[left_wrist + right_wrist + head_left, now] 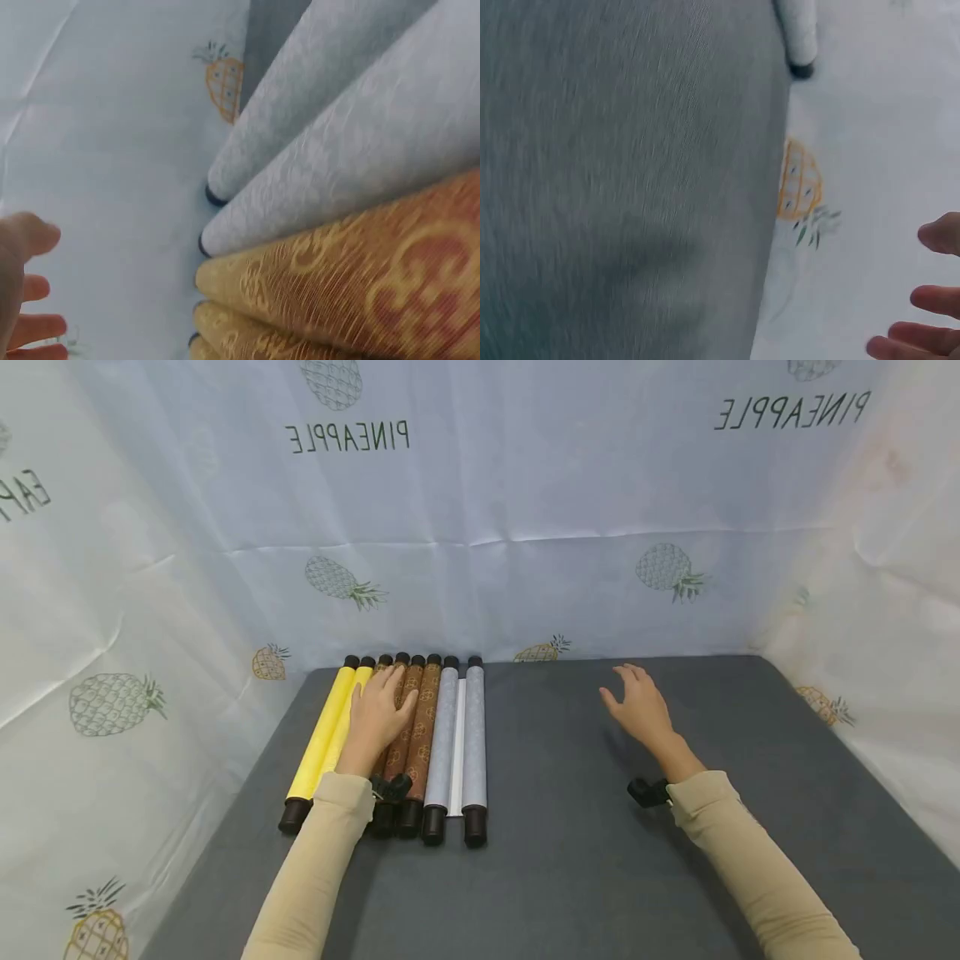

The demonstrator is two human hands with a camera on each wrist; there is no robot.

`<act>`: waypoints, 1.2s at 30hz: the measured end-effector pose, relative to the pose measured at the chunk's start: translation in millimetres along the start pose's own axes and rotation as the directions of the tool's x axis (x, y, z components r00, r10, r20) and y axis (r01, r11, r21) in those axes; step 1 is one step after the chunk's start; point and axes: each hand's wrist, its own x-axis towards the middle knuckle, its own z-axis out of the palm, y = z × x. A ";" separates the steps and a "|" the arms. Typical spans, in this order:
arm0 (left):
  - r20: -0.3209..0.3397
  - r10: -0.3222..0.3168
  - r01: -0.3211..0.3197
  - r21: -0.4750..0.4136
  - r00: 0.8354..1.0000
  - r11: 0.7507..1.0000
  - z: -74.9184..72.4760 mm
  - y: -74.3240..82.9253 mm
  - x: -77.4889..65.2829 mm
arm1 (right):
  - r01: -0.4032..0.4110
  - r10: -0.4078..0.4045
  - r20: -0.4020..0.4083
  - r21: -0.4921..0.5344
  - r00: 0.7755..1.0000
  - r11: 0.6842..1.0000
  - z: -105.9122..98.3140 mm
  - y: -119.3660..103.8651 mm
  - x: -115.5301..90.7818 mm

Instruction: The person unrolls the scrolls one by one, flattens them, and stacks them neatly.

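Several rolled scrolls with dark end knobs lie side by side on the left half of the table: yellow scrolls (321,739) at the outer left, patterned brown scrolls (424,718) in the middle, pale grey scrolls (474,735) on the right. Above the yellow and brown ones is my left hand (377,714), fingers spread and holding nothing. It partly hides them from the head view. In the left wrist view its fingertips (41,328) appear apart from the brown scroll (352,277). My right hand (639,703) hovers over the table's right half, its fingers loosely extended and nothing in them.
A dark grey table (555,860) carries the scrolls. White cloth (510,485) printed with pineapples hangs behind it and at both sides. A white strip (457,752) shows between the two grey scrolls. Each wrist wears a small black camera (648,792).
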 end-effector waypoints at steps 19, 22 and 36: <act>0.168 -0.027 0.110 -0.513 0.985 0.851 16.6 18.2 -43.4 | 0.057 -0.108 0.153 0.304 0.982 0.951 35.6 -46.8 -28.7; 0.212 -0.039 0.161 -0.597 0.976 0.786 17.2 22.7 -50.1 | 0.065 -0.144 0.192 0.368 0.971 0.928 41.5 -55.8 -34.5; 0.417 -0.152 0.421 -0.688 0.896 0.591 21.0 41.6 -64.7 | -0.202 -0.136 0.446 0.629 0.885 0.751 86.9 -109.5 -50.0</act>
